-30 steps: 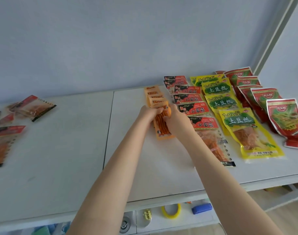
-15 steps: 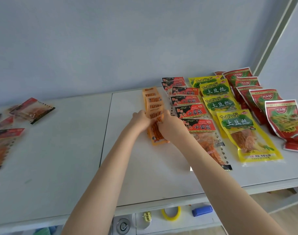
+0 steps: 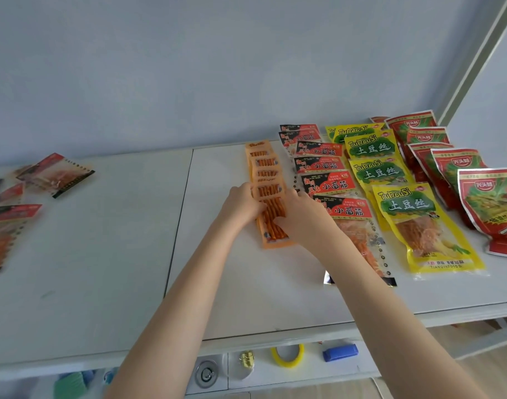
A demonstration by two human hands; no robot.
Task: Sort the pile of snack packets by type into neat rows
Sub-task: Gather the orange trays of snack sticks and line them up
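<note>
**Both hands on the front orange packet**

Gripped the nearest orange packet point(image 3: 272, 228) from both sides. Pinched its left edge with the left hand point(image 3: 240, 205), fingers curled over the rim. Clasped its right edge with the right hand point(image 3: 301, 217), fingers bent onto the clear window over the reddish sticks inside.

Found that packet lying flat on the white table point(image 3: 131, 254), at the near end of the orange row point(image 3: 263, 165) and touching the next packet behind. Could not tell which of the two lay on top.

Saw three more rows just to the right, side by side and running back toward the wall: the red-and-black row point(image 3: 324, 165), then the yellow row point(image 3: 373, 168), then the red row point(image 3: 448, 162). Overlapped like shingles in each. Crossed the front red-and-black packet with the right forearm, hiding part of it.

Noted loose packets point(image 3: 16, 203) well apart at the table's left end, unsorted and blurred. Spotted a yellow tape ring point(image 3: 287, 355) and a blue block point(image 3: 340, 352) on the shelf under the table's front edge.
</note>
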